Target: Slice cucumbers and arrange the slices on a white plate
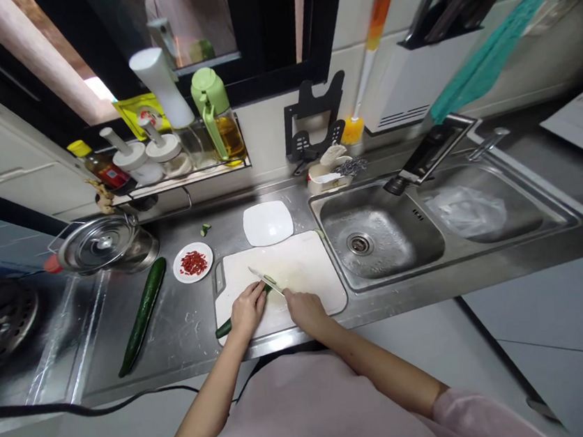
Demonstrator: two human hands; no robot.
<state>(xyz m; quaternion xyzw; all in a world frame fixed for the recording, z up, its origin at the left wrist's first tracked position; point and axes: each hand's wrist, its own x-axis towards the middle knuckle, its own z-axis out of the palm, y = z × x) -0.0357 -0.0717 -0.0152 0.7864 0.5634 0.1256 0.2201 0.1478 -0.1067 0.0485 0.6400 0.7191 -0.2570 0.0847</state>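
On a white cutting board (pixel 323 264) lies a dark green cucumber (pixel 223 328), partly covered by my left hand (pixel 248 310). The fingers of that hand are bent over the cucumber and hold it near its cut end. My right hand (pixel 307 313) is wrapped round the handle of a kitchen knife (pixel 259 275). Its blade points to the upper left, against the cucumber's cut end close to my left fingertips. A whole cucumber (pixel 143 316) rests on the steel counter at the left. Behind the board sits a white square plate (pixel 267 223).
Chopped red pieces fill a small white plate (pixel 177 268). Cucumber scraps (pixel 205 229) lie behind it. A lidded steel pot (pixel 142 249) stands at the left, a double sink (pixel 381 264) at the right. Bottles and jars, including a green-topped oil bottle (pixel 208 91), crowd a wall rack.
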